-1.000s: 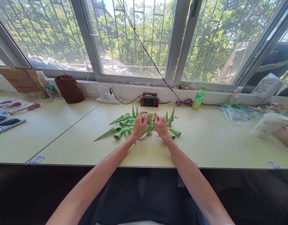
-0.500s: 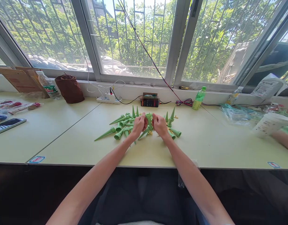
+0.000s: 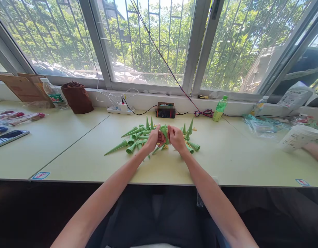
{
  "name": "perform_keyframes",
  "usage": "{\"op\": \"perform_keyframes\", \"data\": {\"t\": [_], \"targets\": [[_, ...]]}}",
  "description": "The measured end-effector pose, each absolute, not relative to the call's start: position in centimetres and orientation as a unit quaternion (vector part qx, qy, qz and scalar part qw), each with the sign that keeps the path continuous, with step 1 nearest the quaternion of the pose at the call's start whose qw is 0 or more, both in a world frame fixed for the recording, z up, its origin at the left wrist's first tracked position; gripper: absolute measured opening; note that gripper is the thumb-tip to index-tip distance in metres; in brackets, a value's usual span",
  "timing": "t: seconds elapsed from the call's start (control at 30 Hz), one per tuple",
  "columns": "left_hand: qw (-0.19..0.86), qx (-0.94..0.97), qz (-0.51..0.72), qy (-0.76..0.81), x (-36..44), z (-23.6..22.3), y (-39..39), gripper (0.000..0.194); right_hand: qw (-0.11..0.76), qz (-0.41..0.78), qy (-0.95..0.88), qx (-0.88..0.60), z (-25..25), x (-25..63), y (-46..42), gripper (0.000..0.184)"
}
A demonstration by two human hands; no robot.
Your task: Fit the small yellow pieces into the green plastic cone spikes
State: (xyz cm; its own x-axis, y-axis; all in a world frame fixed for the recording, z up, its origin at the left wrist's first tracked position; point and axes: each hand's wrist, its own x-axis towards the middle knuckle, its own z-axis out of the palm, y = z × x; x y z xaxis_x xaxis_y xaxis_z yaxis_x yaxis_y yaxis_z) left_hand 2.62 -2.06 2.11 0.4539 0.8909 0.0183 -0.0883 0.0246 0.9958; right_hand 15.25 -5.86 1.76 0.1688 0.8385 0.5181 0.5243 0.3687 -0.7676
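Between my two hands is a green plant watering spike (image 3: 164, 129), its round open end up and its narrow part partly hidden by fingers. My left hand (image 3: 155, 138) is closed around its left side. On the other side, the fingers of my right hand (image 3: 176, 137) are curled closed against it near the rim. More green spikes (image 3: 117, 148) lie in a loose heap left of and behind my hands; some stand with points up. To the right, an upright spike (image 3: 190, 129) has a small yellow valve piece (image 3: 194, 130) beside it.
Behind the heap, a phone (image 3: 165, 112) leans near the windowsill with cables. A power strip (image 3: 120, 109), a brown bag (image 3: 76, 97) and a water bottle (image 3: 54, 93) stand to the left. A green bottle (image 3: 220, 108), plastic bags (image 3: 262, 125) and a white cup (image 3: 298, 137) are rightward.
The held spike has tilted slightly, its open end turning more toward me. My left fingers have shifted lower around it; my right hand has barely moved.
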Motion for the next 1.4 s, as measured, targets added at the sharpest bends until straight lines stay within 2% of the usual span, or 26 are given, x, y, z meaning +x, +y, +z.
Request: {"op": "perform_keyframes", "data": {"t": [0.3,0.43,0.7,1.4], "targets": [[0.657,0.594,0.34,0.316,2.47,2.15,-1.84,0.075,0.541,0.13,-0.615,-0.559,1.92,15.38,-5.86,0.045],[0.665,0.593,0.335,0.305,2.43,1.95,-1.63,0.072,0.538,0.129,-0.615,-0.562,1.94,15.4,-5.79,0.045],[0.668,0.583,0.337,0.316,2.48,1.97,-1.58,0.08,0.537,0.132,-0.625,-0.551,2.09,15.23,-6.12,0.043],[0.654,0.584,0.369,0.309,2.45,2.07,-1.93,0.064,0.529,0.147,-0.614,-0.567,2.15,15.51,-5.96,0.049]]}}
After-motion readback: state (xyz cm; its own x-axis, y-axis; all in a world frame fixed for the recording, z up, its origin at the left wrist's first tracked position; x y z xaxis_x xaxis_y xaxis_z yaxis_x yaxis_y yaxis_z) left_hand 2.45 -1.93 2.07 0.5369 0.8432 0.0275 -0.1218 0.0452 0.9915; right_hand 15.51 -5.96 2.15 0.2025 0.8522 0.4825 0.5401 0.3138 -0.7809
